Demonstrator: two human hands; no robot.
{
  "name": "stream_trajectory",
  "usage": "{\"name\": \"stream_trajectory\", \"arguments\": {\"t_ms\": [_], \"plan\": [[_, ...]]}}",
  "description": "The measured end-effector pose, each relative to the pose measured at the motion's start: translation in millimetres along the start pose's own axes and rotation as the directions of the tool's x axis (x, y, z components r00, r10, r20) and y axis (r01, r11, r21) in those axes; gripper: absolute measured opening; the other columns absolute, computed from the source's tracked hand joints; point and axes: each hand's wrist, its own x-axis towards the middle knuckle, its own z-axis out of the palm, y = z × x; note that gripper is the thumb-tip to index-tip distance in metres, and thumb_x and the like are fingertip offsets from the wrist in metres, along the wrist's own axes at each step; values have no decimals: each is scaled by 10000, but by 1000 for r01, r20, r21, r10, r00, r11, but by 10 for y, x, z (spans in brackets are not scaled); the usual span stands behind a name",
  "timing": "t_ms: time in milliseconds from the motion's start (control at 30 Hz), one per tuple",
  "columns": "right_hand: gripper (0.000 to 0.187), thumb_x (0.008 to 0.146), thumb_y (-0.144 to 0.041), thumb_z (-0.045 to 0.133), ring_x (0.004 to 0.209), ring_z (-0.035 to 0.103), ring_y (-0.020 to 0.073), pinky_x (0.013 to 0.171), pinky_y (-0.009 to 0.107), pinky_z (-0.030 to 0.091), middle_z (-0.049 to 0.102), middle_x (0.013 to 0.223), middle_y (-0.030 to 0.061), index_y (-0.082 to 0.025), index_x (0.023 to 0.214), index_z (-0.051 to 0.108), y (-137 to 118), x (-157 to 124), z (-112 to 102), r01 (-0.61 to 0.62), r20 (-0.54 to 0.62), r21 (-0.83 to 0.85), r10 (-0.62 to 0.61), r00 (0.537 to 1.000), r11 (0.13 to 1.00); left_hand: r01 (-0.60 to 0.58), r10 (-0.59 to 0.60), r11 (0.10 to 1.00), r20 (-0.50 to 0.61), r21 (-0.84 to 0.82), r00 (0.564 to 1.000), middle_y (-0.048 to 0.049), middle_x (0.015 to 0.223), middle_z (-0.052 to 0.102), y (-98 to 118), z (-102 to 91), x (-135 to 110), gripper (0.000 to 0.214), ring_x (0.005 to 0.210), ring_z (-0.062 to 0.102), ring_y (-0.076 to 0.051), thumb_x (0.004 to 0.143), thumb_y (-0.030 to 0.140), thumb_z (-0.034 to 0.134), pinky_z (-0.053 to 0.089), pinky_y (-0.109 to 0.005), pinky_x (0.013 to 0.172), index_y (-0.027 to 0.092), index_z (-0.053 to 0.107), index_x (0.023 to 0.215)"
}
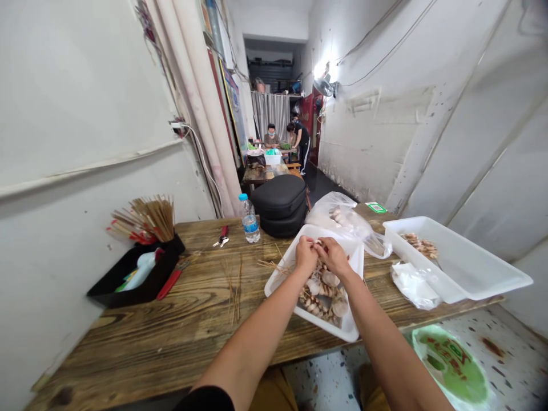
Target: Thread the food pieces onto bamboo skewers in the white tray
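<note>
My left hand and my right hand meet over a white tray on the wooden table. Both hands are closed in a pinch on a small pale piece between the fingertips; I cannot make out what it is. Below the hands the tray holds skewered pale mushroom-like pieces. Loose bamboo skewers lie by the tray's left edge.
A black bin with a bundle of skewers stands left. A water bottle, keys, black cases, a plastic bag and a second white tray surround the work. Two people work far down the corridor.
</note>
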Motion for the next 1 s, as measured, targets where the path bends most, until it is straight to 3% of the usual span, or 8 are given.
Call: {"name": "stream_trajectory", "arguments": {"t_ms": [133, 267, 500, 667, 733, 833, 1000], "plan": [[275, 931, -299, 383, 794, 594, 177, 736, 253, 411, 658, 841, 87, -150, 930, 614, -29, 5, -3, -126, 41, -106, 131, 991, 986, 41, -34, 991, 55, -129, 998, -54, 797, 674, -18, 31, 20, 76, 686, 642, -146, 834, 205, 520, 498, -254, 644, 161, 544, 892], [293, 943, -269, 341, 736, 589, 178, 671, 244, 369, 657, 795, 113, -125, 881, 588, -138, 17, -10, -258, 38, -221, 273, 961, 941, -7, 12, 996, 57, -91, 998, -43, 769, 659, -22, 43, 29, 29, 705, 630, -142, 827, 189, 526, 488, -255, 683, 166, 536, 843], [334, 916, -279, 346, 765, 617, 200, 675, 253, 391, 680, 813, 132, -133, 828, 633, -126, 62, 4, -466, 12, -132, 471, 882, 875, -21, 25, 998, 56, -65, 998, -48, 813, 659, -43, 84, -6, 53, 745, 623, -142, 823, 170, 529, 480, -263, 717, 161, 542, 873], [372, 881, -212, 306, 808, 635, 232, 702, 290, 433, 680, 875, 181, -75, 943, 645, 2, 75, 18, -550, -22, -108, 551, 834, 828, -48, 47, 999, 20, 10, 999, -59, 861, 683, -21, 75, -13, 166, 777, 624, -152, 809, 134, 521, 476, -278, 770, 160, 608, 948], [368, 861, -191, 330, 902, 627, 230, 778, 294, 441, 664, 998, 195, -61, 1021, 634, 25, 72, 10, -540, -25, -90, 540, 841, 837, -35, 36, 999, 40, -8, 999, -63, 885, 692, -31, 69, 0, 205, 781, 629, -149, 801, 120, 520, 478, -275, 779, 160, 630, 970], [357, 861, -227, 365, 1016, 592, 188, 873, 265, 427, 636, 1139, 111, -143, 1085, 630, 11, 57, -6, -470, 7, -29, 471, 882, 882, -2, 5, 998, 47, -62, 999, -79, 905, 698, -62, 80, 26, 204, 798, 638, -155, 786, 141, 557, 484, -274, 777, 146, 639, 973], [336, 871, -391, 414, 777, 618, 188, 768, 295, 450, 668, 846, 63, -173, 1056, 590, -36, 26, 7, -365, 74, 122, 359, 931, 923, 39, -31, 986, 53, -160, 998, -65, 804, 688, -77, 124, 41, 109, 729, 628, -145, 818, 220, 542, 486, -262, 710, 152, 627, 824]]}}
